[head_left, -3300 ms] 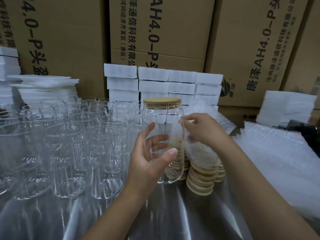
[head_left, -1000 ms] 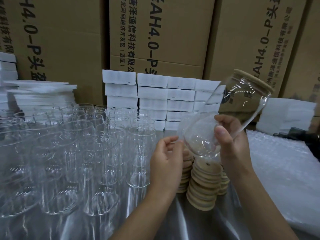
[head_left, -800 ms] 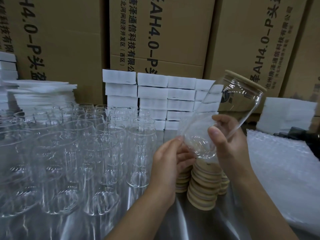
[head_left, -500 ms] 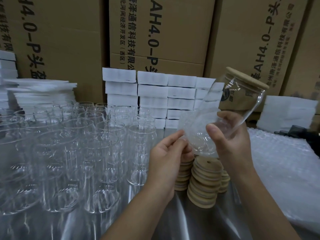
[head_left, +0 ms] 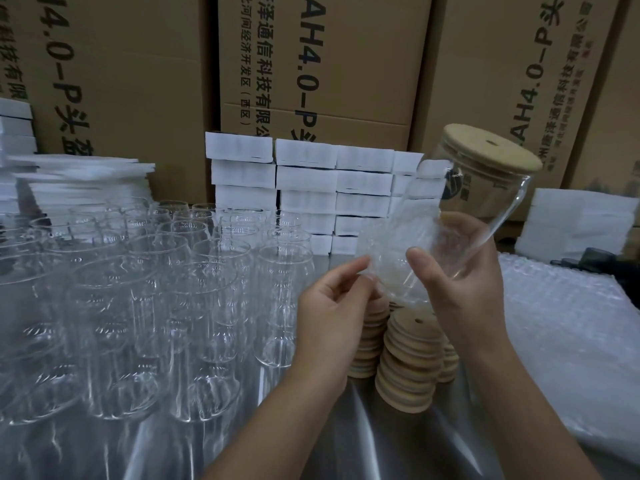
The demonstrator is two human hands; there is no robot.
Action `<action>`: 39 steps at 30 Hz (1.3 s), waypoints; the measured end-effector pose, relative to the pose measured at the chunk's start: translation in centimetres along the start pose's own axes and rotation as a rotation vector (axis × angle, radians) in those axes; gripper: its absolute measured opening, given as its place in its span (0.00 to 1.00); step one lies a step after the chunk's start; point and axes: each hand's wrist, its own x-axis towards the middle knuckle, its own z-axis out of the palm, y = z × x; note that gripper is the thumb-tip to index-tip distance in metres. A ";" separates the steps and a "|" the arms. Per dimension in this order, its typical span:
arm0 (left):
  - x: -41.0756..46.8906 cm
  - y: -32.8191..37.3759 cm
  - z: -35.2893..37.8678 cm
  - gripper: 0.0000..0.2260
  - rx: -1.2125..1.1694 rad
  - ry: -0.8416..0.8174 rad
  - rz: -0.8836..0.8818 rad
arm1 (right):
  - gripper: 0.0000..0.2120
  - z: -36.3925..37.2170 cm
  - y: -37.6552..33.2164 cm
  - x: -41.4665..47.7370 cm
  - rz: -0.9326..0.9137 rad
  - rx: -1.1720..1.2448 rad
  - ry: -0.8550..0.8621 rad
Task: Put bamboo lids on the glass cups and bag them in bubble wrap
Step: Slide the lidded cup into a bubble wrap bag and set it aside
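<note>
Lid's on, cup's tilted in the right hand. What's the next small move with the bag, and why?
Probably slide the bubble wrap bag further up the glass cup toward its bamboo lid. The left hand pinches the bag's edge by the cup's base, the right hand grips the tilted cup low down, and the glass below the lid looks bare.

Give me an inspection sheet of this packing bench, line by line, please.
Surface: table, shiny and reflective.
Job's things: lidded glass cup tilted, bamboo lid on; bubble wrap bag at its base; lid stacks below; open cups massed left.
Clutter: bubble wrap pile right; dark object, unidentifiable.
Grippers: right hand grips the cup; left hand pinches the bag.
Cables: nothing seen.
Surroundings: white foam stacks, cardboard cartons behind.
</note>
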 end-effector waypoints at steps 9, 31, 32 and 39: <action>-0.2 1.9 0.3 0.11 0.230 -0.124 0.410 | 0.31 0.6 -1.9 0.3 -0.033 0.165 -0.082; -0.7 2.6 -1.3 0.40 0.531 -0.032 0.538 | 0.32 1.8 -4.2 0.5 0.314 0.341 -0.451; -0.7 2.7 -1.3 0.41 0.525 -0.029 0.529 | 0.36 1.6 -4.2 0.4 0.306 0.301 -0.490; -0.4 3.3 -1.2 0.45 0.304 -0.070 0.359 | 0.56 0.4 -4.1 0.5 0.222 0.184 -0.783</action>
